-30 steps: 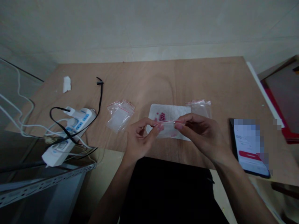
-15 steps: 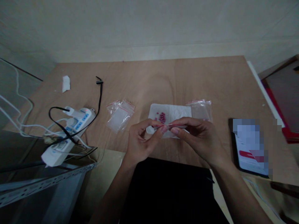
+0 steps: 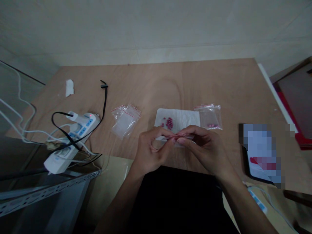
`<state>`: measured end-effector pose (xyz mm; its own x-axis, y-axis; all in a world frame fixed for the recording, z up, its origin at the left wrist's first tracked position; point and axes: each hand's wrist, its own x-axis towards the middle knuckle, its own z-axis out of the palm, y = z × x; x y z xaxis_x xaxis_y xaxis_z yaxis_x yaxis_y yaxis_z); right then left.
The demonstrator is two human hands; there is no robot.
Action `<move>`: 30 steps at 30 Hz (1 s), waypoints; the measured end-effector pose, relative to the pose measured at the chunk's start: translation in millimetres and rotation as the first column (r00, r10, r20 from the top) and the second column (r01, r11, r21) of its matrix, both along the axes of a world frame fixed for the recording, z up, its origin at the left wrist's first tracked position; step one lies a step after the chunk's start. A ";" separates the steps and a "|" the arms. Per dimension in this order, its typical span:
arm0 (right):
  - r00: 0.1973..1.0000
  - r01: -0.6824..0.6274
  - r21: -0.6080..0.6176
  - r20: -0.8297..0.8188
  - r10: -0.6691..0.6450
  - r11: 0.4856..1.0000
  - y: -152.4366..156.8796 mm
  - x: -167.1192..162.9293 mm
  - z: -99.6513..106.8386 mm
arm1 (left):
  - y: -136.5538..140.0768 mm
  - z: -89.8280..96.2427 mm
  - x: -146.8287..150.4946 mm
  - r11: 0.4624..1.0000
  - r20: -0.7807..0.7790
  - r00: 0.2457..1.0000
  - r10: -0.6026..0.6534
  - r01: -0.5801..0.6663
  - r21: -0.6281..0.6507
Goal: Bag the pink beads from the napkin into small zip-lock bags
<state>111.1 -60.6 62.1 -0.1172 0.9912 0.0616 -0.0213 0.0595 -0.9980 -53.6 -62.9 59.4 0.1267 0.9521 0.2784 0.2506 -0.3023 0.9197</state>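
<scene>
My left hand (image 3: 152, 148) and my right hand (image 3: 204, 144) meet in front of me, thumbs and forefingers pinched along the red-edged top of a small clear zip bag (image 3: 174, 136). Most of that bag is hidden by my fingers. Just beyond them a white paper sheet (image 3: 188, 117) lies on the table, with a cluster of small dark-pink beads (image 3: 169, 123) on its left half. To its right is another zip bag (image 3: 209, 115) with several pink beads at its bottom. Left of the paper, several clear zip bags (image 3: 126, 120) lie overlapped.
A white power strip (image 3: 84, 128) with tangled white and black cables (image 3: 104, 100) takes up the table's left side. A phone (image 3: 262, 159), partly pixelated, lies at the right edge. A white scrap (image 3: 69, 87) is at the back left; a wall rises behind the wooden table (image 3: 156, 74).
Both hands have drawn slightly back toward me, still pinching the zip bag. The beads inside the right-hand bag on the table now show more fully.
</scene>
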 end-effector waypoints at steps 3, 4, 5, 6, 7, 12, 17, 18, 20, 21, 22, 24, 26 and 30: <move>0.998 -0.024 0.010 0.061 0.023 1.000 -0.5 2.1 -2.2 | 0.2 0.4 -3.6 0.994 0.010 0.998 -0.063 0.064 -0.091; 0.995 -0.029 0.017 0.093 0.028 0.999 -0.2 2.9 -2.3 | 0.4 0.8 -4.8 0.986 0.023 0.995 -0.099 0.101 -0.132; 0.992 -0.030 0.025 0.127 0.026 0.999 0.5 3.7 -2.1 | 0.7 1.4 -5.8 0.977 0.030 0.991 -0.132 0.135 -0.167; 0.986 -0.026 0.031 0.166 0.020 0.999 1.4 4.7 -1.7 | 1.0 1.8 -6.8 0.968 0.026 0.987 -0.159 0.161 -0.192; 0.979 -0.018 0.037 0.205 0.010 0.999 2.6 6.1 -1.0 | 1.5 2.0 -8.1 0.963 0.010 0.985 -0.173 0.172 -0.206; 0.942 0.234 -0.002 0.247 -0.226 0.972 13.6 30.0 6.8 | 10.5 -10.5 -33.6 0.986 -0.159 0.979 0.130 -0.145 -0.082; 0.785 0.527 0.052 0.352 -0.509 0.849 39.4 75.9 7.5 | 33.2 -39.1 -87.4 0.871 -0.495 0.722 0.484 -0.453 0.191; 0.754 0.520 0.071 0.429 -0.497 0.851 45.8 84.3 3.6 | 38.0 -43.9 -95.8 0.869 -0.557 0.679 0.479 -0.459 0.188; 0.647 0.481 0.108 0.626 -0.435 0.870 57.2 98.8 -8.2 | 46.9 -51.9 -107.2 0.869 -0.639 0.622 0.453 -0.469 0.160; 0.560 0.465 0.134 0.721 -0.408 0.875 61.4 104.6 -15.3 | 50.8 -55.5 -110.8 0.868 -0.662 0.604 0.444 -0.475 0.149; 0.474 0.451 0.158 0.792 -0.386 0.878 64.2 109.3 -22.3 | 54.2 -59.0 -113.3 0.867 -0.673 0.595 0.439 -0.477 0.144; 0.345 0.423 0.231 0.853 -0.391 0.876 65.3 115.3 -34.0 | 59.7 -65.8 -116.9 0.870 -0.660 0.609 0.441 -0.470 0.148; 0.332 0.387 0.308 0.833 -0.443 0.869 61.3 116.5 -40.0 | 62.5 -70.8 -119.5 0.872 -0.604 0.653 0.458 -0.463 0.159; 0.404 0.331 0.402 0.757 -0.513 0.854 47.9 101.9 -33.8 | 56.1 -64.0 -116.2 0.868 -0.500 0.711 0.494 -0.433 0.243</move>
